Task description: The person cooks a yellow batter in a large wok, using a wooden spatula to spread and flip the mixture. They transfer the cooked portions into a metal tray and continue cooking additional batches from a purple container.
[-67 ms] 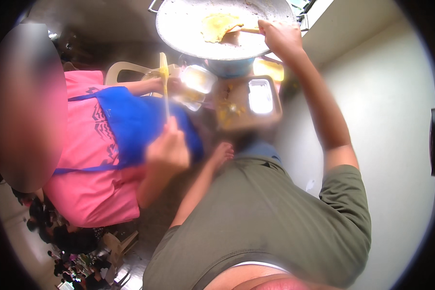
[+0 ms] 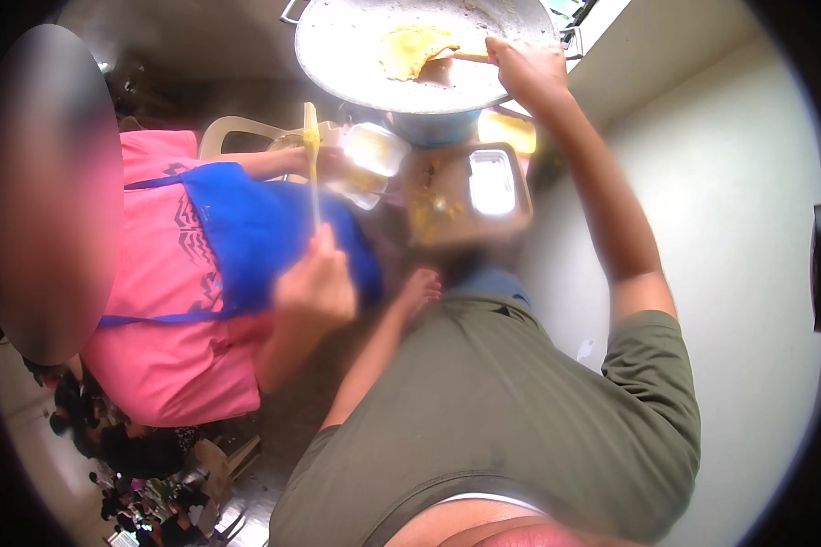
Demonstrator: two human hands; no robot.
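My right hand (image 2: 529,68) is closed round the wooden handle of a spatula (image 2: 470,56), reaching in from the right over a big pale metal pan (image 2: 347,73). The spatula's far end meets a flat yellow piece of food (image 2: 406,52) that looks like an omelette; glare hides some of the blade's shape. Low by my waist hangs my left hand (image 2: 419,289), its fingers loosely bent and a little apart, with nothing seen in it. Below the pan, a brown tray (image 2: 465,230) with yellow bits carries a white rectangular container (image 2: 492,182).
Close on my left stands a person in a pink shirt and blue apron (image 2: 255,219), holding up a pale spatula (image 2: 312,150) smeared yellow. Clear containers (image 2: 374,149) lie between us. Behind are a beige chair (image 2: 214,137) and, on my right, a white wall (image 2: 739,228).
The other person's spatula has shifted very slightly. My own hands, the pan and the food look the same.
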